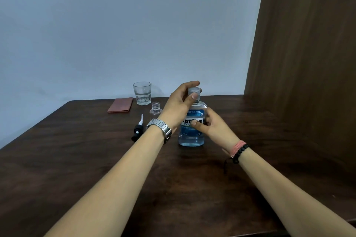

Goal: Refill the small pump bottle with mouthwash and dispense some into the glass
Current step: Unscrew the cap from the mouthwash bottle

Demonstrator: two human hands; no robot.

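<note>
The left hand (183, 100) pinches the clear cap (194, 92) of the upright Listerine bottle (191, 132) mid-table; the right hand (210, 123) grips its body; squeezing while the cap loosens could slop mouthwash, or knock the open pump bottle (155, 110) just beside it.

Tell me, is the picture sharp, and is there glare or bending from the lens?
Head view: mostly sharp, the mouthwash bottle label readable between the left hand and right hand; soft sheen on the table; wide-angle bending tilts the wooden panel.
</note>
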